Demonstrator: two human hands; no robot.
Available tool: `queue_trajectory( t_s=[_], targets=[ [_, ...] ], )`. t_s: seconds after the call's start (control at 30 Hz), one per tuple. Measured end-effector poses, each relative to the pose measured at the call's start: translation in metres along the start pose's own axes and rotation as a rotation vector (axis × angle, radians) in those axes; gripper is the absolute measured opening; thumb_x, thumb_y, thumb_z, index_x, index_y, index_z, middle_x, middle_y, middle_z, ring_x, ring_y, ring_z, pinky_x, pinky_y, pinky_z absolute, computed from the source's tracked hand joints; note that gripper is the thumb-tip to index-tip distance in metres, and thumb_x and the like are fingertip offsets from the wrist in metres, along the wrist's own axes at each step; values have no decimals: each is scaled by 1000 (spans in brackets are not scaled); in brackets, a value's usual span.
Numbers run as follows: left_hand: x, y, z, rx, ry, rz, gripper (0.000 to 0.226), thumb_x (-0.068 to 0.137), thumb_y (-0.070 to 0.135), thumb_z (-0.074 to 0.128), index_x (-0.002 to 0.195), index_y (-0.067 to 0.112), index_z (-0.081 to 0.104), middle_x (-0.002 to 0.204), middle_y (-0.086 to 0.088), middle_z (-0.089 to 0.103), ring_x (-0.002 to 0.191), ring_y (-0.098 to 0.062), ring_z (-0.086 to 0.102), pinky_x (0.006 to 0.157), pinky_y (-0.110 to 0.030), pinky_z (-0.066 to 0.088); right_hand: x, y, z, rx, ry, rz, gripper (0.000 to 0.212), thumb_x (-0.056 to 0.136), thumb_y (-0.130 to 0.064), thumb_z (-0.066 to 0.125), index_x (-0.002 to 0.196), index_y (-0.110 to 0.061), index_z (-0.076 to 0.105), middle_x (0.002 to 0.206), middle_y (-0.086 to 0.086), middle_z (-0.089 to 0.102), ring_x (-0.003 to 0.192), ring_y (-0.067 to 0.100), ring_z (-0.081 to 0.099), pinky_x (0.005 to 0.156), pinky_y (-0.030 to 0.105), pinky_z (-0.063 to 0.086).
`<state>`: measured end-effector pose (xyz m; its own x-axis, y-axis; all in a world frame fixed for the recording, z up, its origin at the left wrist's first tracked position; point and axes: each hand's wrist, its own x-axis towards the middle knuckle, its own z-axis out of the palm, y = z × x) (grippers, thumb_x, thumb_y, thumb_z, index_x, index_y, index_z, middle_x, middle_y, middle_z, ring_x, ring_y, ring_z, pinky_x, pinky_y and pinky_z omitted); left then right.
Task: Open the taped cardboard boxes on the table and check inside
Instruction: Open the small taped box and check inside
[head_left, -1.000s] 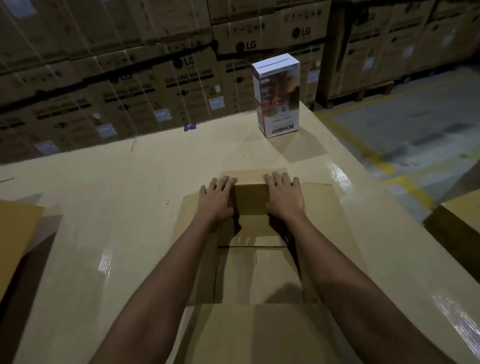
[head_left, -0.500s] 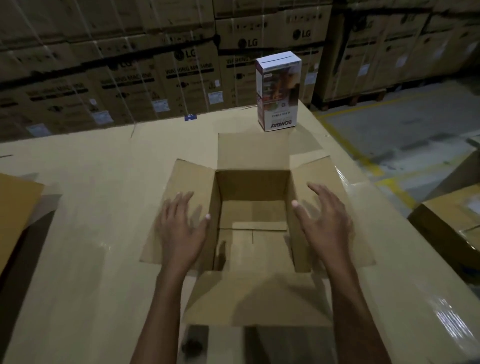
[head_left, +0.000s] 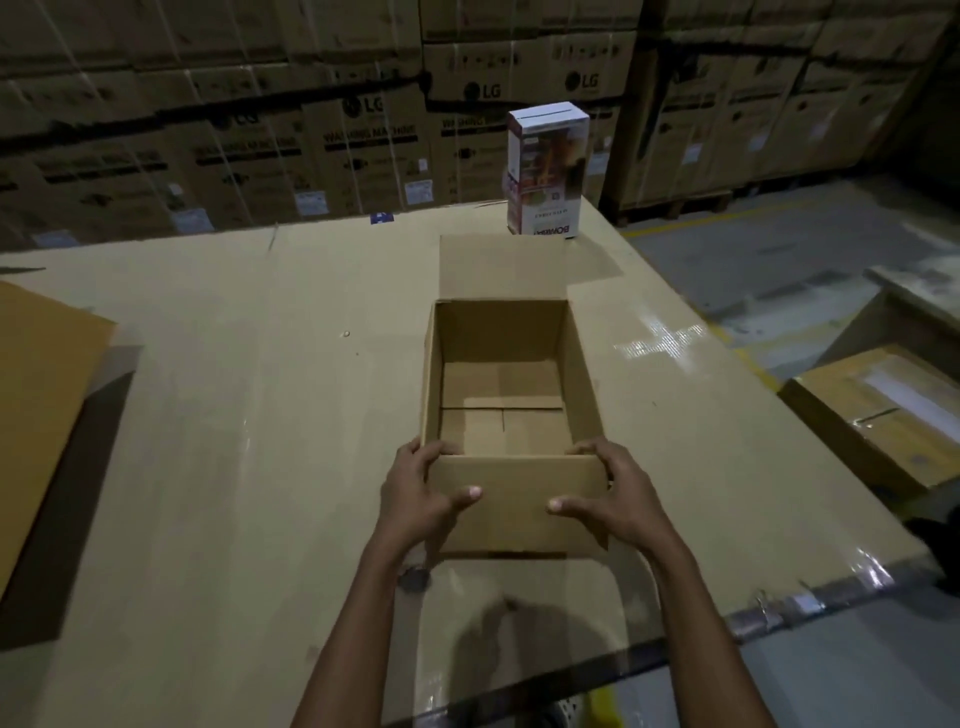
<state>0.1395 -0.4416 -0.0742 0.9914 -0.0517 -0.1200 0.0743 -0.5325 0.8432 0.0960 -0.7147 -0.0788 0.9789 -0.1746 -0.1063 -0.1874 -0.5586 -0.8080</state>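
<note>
An open brown cardboard box (head_left: 519, 514) stands on the table (head_left: 260, 415) in front of me. Its far flap lies flat on the table and its inside shows only bare cardboard. My left hand (head_left: 415, 499) grips the box's near left corner, thumb on the front wall and fingers around the side. My right hand (head_left: 618, 499) grips the near right corner the same way, thumb on the front wall. The near and side flaps look folded down against the outer walls.
A white printed carton (head_left: 548, 171) stands upright at the table's far edge. A flat brown cardboard piece (head_left: 36, 395) lies at the left. Two more boxes (head_left: 878, 410) sit on the floor to the right. Stacked washing-machine cartons (head_left: 311, 130) line the back.
My hands left the spread side flaps and now grip the box's near corners. The side and near flaps went from lying outspread to folded down. The view has pulled back.
</note>
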Motion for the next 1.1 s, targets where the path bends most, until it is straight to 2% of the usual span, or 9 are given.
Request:
queue_trajectory(
  t_s=[0.1,0.17,0.37,0.47,0.6,0.73,0.93,1.03,1.1],
  targets=[
    [-19,-4,-1,76,208,42,43,63,36,95,91,42,63,111,6,66,101,-19,64,84,-32,52,-25,0,20,-48,192,-68,49,67,-36,95,103,-38,62,112,-10,63,102,20,63,83,37,56],
    [-38,-6,-3,111,315,89,36,66,33,93,92,35,68,106,8,69,96,-19,65,79,-31,50,-43,-6,37,-97,348,-93,44,71,-33,94,103,-28,64,107,-7,66,96,22,64,76,34,51],
    [-90,-20,-34,32,459,256,39,72,16,90,107,22,74,105,16,67,88,-12,66,77,-38,61,-98,-28,52,-174,565,-187,53,73,-36,92,118,-24,67,110,-1,75,93,24,72,75,35,55],
    [-116,-20,-55,10,513,358,41,73,10,89,111,20,73,108,16,64,90,-11,66,78,-36,62,-123,-48,58,-173,615,-220,53,72,-36,93,119,-26,68,105,-1,77,91,25,74,74,31,52],
    [-143,-23,-82,-35,579,418,42,73,8,89,109,22,74,114,4,73,97,-15,70,83,-34,60,-150,-71,66,-138,633,-304,51,74,-39,91,117,-26,67,105,-5,76,89,20,74,72,32,58],
    [-173,-31,-109,-53,611,437,41,73,8,89,109,21,74,113,1,74,98,-14,68,82,-22,55,-177,-92,81,-107,620,-376,51,76,-41,88,120,-26,66,108,-6,74,88,17,73,70,32,60],
    [-244,-63,-160,-50,689,471,41,73,4,87,109,15,73,112,-1,73,98,-15,69,84,-23,57,-239,-124,126,-62,613,-468,50,76,-40,88,118,-25,66,107,-6,74,88,17,72,67,35,61],
    [-287,-88,-190,-38,699,482,37,74,6,85,108,13,73,113,-2,73,106,-21,70,87,-34,60,-284,-141,157,2,646,-497,45,76,-49,81,113,-30,64,106,-7,75,84,20,73,62,34,59],
    [-313,-104,-212,-24,708,490,35,75,9,83,108,16,72,114,-3,73,110,-22,69,89,-33,60,-313,-153,180,33,648,-528,42,78,-51,76,112,-34,61,106,-6,75,83,21,73,59,36,59]
  ],
)
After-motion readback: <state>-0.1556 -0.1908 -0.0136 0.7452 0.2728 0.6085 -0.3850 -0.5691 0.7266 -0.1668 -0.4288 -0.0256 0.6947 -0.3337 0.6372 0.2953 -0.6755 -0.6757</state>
